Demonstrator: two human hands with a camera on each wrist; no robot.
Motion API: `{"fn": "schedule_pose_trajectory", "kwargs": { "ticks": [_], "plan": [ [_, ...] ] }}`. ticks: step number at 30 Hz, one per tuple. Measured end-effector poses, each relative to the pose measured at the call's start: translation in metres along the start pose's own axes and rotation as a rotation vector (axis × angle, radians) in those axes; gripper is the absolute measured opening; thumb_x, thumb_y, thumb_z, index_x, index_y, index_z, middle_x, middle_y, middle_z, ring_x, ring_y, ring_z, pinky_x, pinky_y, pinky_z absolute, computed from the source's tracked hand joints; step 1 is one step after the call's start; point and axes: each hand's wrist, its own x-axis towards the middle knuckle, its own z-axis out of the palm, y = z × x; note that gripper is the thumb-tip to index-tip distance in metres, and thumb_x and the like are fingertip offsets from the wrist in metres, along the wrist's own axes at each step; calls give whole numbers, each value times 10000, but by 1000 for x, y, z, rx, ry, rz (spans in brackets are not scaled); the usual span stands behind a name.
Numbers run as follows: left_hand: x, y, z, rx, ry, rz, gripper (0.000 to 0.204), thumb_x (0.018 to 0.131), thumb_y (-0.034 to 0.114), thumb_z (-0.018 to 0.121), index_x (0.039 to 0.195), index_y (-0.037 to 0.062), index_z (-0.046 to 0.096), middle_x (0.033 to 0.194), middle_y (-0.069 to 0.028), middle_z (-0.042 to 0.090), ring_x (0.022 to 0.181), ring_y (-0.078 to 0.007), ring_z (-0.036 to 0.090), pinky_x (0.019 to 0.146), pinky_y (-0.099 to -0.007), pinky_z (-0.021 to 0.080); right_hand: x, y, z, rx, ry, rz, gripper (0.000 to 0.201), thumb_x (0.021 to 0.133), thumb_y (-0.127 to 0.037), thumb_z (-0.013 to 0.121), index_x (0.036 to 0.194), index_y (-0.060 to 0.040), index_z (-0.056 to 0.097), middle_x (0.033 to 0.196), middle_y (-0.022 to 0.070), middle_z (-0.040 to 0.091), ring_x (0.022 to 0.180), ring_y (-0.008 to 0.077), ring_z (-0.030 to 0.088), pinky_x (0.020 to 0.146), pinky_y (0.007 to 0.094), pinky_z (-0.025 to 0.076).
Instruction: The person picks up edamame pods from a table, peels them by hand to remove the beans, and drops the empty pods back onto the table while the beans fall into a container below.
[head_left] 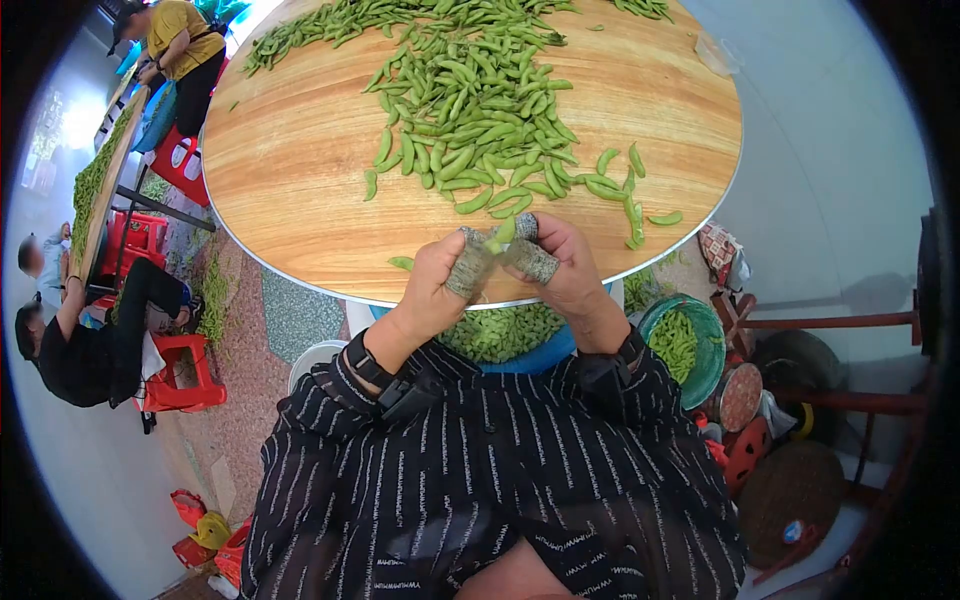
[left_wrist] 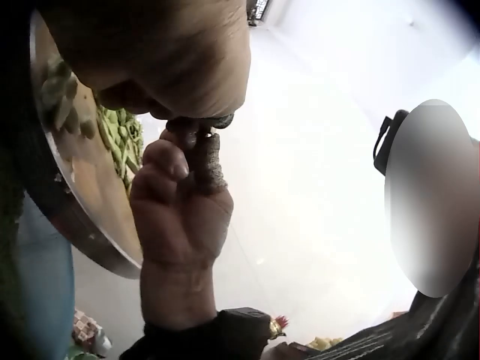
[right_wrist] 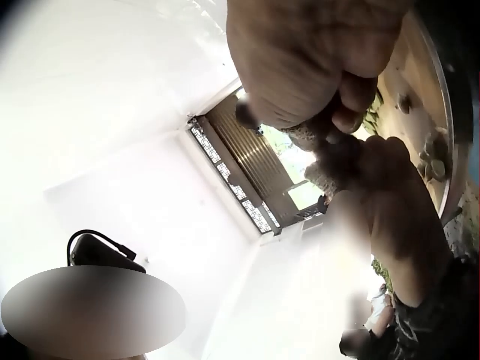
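Just over the near edge of a round wooden table (head_left: 290, 190), both hands meet at a green soybean pod (head_left: 504, 233). My left hand (head_left: 437, 278) pinches it from one side, with a grey woven cover on the thumb. My right hand (head_left: 566, 266) pinches from the other side, its thumb and a finger wearing similar covers. In both wrist views the fingertips come together in shadow and the pod is hidden. Beyond the hands a big heap of soybean pods (head_left: 470, 110) spreads over the tabletop. Below the table edge, a blue basin (head_left: 545, 357) holds shelled green beans (head_left: 500, 335).
To the right on the floor stands a green basin (head_left: 712, 345) with pods in it. A clear plastic cup (head_left: 716, 55) lies at the table's far right. At left, people sit by another pod-covered table (head_left: 100, 190), near red stools (head_left: 185, 375). A wooden rack (head_left: 830, 322) stands at right.
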Motion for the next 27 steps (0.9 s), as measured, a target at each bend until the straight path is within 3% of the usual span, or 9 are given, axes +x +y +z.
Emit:
{"fn": "schedule_pose_trajectory", "kwargs": {
  "ticks": [4, 9, 11, 13, 16, 18, 19, 21, 27],
  "plan": [
    [3, -7, 5, -331, -4, -156, 308, 875, 319, 443, 791, 27, 492, 524, 6, 411, 437, -90, 383, 422, -220, 323, 2, -4, -9, -74, -132, -39, 156, 789, -113, 589, 915, -27, 555, 803, -27, 553, 728, 32, 497, 623, 178, 409],
    [8, -11, 11, -899, 9, -340, 348, 877, 359, 425, 825, 27, 514, 495, 28, 334, 414, -69, 244, 397, -228, 191, 2, -3, -14, 167, -162, 57, 136, 794, -89, 566, 912, -21, 557, 778, -24, 544, 665, 34, 478, 586, 164, 393],
    [10, -9, 7, -798, 14, -353, 358, 869, 371, 434, 815, 25, 506, 511, 19, 367, 426, -72, 281, 417, -220, 228, 0, -8, -8, 276, -153, 87, 127, 794, -77, 557, 908, -19, 558, 761, -25, 540, 630, 33, 468, 561, 158, 383],
    [14, -1, 6, -699, 21, -366, 369, 861, 384, 443, 806, 23, 498, 528, 10, 399, 439, -75, 318, 438, -212, 264, -2, -13, -3, 102, 67, 150, 101, 789, -54, 544, 882, -17, 559, 710, -26, 526, 557, 32, 434, 500, 156, 345],
    [16, 11, 7, -277, -7, -275, 324, 843, 350, 499, 852, 26, 514, 576, 16, 451, 460, -47, 342, 429, -186, 265, -2, -18, 1, -45, 51, 88, 83, 785, -36, 536, 862, -22, 561, 678, -27, 517, 531, 30, 420, 466, 163, 318],
    [16, 12, 5, -156, -58, -41, 253, 837, 271, 532, 923, 34, 513, 639, 20, 493, 491, -25, 382, 422, -168, 284, -2, -16, 0, -79, 48, 88, 79, 782, -25, 532, 855, -23, 561, 675, -26, 515, 531, 30, 417, 463, 165, 315],
    [16, 10, 2, -155, -56, -37, 253, 837, 271, 532, 923, 34, 513, 639, 20, 493, 491, -25, 382, 422, -168, 284, -1, -16, 0, -113, 50, 87, 78, 779, -14, 529, 849, -25, 561, 672, -24, 513, 531, 29, 415, 460, 168, 313],
    [17, 6, -6, -256, -82, -293, 200, 827, 150, 529, 955, -2, 500, 683, 26, 473, 518, -36, 404, 437, -187, 347, -2, -15, 2, -75, 54, 109, 83, 773, -13, 526, 849, -26, 557, 669, -25, 507, 533, 31, 419, 460, 160, 309],
    [9, 16, 1, -98, -92, -190, 152, 817, 95, 516, 953, 27, 514, 699, 11, 479, 635, -56, 448, 547, -193, 373, -7, -18, 9, -87, 129, 128, 87, 764, -7, 524, 845, -23, 551, 683, -17, 519, 550, 36, 441, 479, 153, 328]
  ]
}}
